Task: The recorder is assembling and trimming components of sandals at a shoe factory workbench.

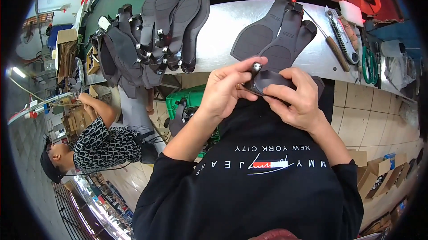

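Close to my body, over the table's near edge, both hands are on a dark grey sandal sole (270, 78). My left hand (225, 87) is closed, its thumb and fingers pinching the sole's left edge beside a small shiny metal fitting (257, 66). On the other side, my right hand (298, 99) is closed on the sole, with thumb and fingers gripping its edge. Part of the sole is hidden under the fingers. Just beyond my hands, several similar grey soles (253, 41) with straps lie overlapping on the table.
A pile of strapped soles (171, 21) covers the table's left part. To the right lie a wooden-handled tool (336, 50), a utility knife (339, 30), green-handled scissors (369, 65) and a white block (351, 13). A green crate (178, 98) stands below; a co-worker (104, 144) is at left.
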Demonstrator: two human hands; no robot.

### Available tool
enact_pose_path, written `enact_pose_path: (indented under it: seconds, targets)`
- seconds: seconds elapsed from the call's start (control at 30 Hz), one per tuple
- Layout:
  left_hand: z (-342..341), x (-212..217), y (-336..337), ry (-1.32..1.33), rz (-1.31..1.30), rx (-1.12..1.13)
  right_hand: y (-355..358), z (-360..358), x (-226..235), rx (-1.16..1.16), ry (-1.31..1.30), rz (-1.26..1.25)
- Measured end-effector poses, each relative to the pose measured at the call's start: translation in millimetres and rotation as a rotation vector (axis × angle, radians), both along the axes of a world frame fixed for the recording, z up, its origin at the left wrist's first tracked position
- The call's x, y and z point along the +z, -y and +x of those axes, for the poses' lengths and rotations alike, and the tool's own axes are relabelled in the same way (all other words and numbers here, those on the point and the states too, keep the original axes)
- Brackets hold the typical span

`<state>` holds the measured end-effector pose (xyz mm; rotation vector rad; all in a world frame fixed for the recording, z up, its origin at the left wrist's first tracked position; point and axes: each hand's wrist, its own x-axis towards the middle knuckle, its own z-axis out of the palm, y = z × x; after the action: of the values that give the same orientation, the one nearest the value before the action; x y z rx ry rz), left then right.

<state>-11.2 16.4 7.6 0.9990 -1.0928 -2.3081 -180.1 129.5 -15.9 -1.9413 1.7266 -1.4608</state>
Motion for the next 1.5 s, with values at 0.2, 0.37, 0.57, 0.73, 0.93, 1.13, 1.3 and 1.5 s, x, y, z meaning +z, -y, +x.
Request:
enact_pose_path:
  seconds: [0.2,0.37,0.57,0.73,0.93,1.13,1.3,1.5]
  targets:
    - [2,2,-4,0.125,-0.104,-0.052,0,5,22,0.012,0.067,0.076]
    - [4,4,-3,0.174,-0.135,-0.179,-6,4,14,-0.017,0.168,0.195]
    - [0,-1,-10,0.303,-0.3,-0.195,-5,13,12,-0.044,0.171,0.135]
    - [2,-3,-14,0.258,-0.329,-0.199,-8,13,15,-0.06,0.249,0.237]
    - [5,-5,-18,0.243,-0.317,-0.185,-10,7,15,-0.023,0.332,0.368]
    - [2,-4,-18,0.225,-0.236,-0.148,-5,1,16,0.014,0.43,0.407]
    - [4,-1,-11,0.165,-0.234,-0.165,4,-9,33,0.09,0.486,0.554]
    - [34,-15,22,-0.13,0.107,0.281,26,-63,33,-0.478,0.129,-0.18]
